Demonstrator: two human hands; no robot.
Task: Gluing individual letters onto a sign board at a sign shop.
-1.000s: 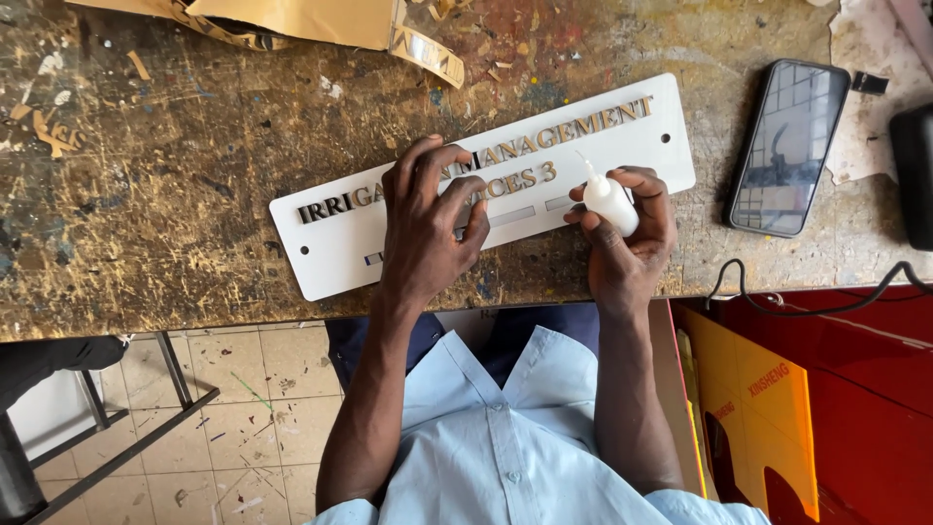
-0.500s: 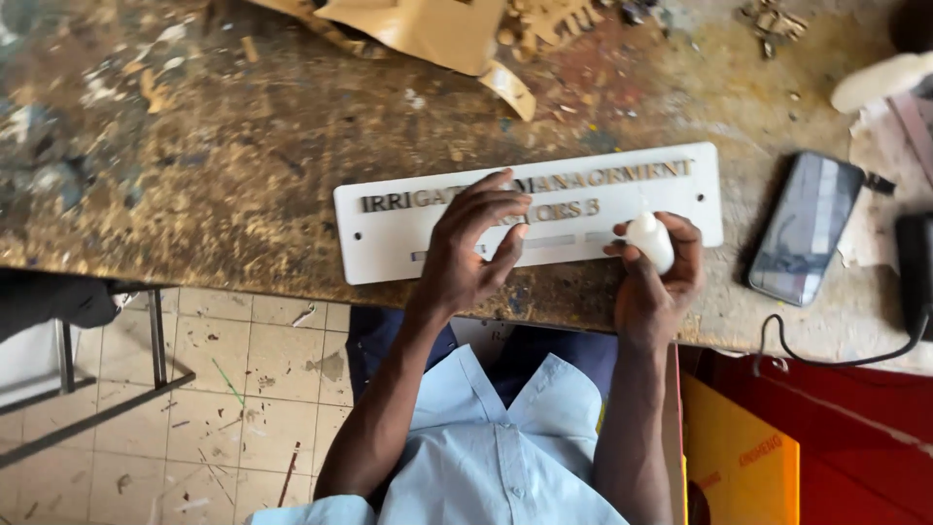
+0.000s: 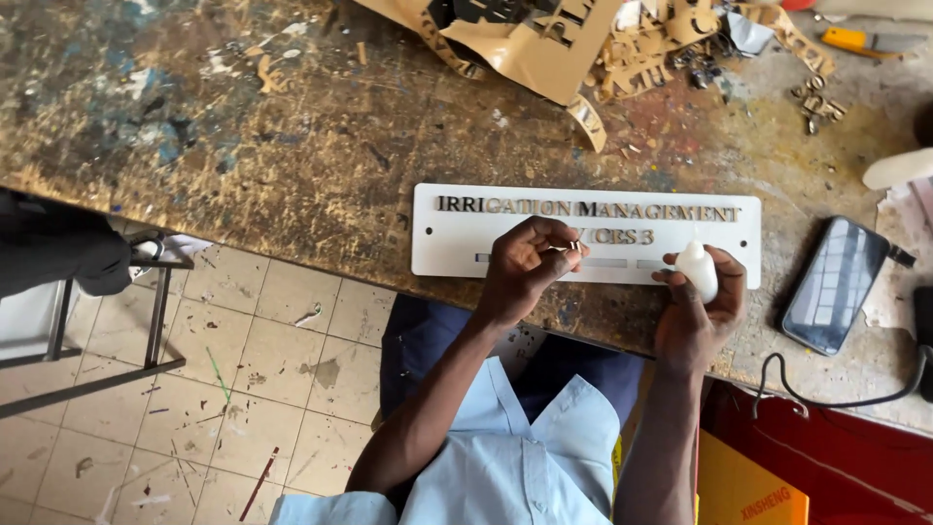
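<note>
The left hand [image 3: 525,267], earlier pressed flat on the white sign [image 3: 457,255], is now lifted, pinching a small piece [image 3: 573,247]; a white bottle [image 3: 697,270] remains gripped in the right hand [image 3: 702,306].

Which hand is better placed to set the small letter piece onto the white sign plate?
Left, probably. The left hand pinches a small letter piece right over the white sign plate, beside the lower row of letters. The right hand is wrapped around a small white glue bottle at the plate's near edge.

left hand [image 3: 525,262] pinches a small letter [image 3: 573,247] over white sign [image 3: 457,248] — right hand [image 3: 702,297] grips glue bottle [image 3: 696,269].
</note>
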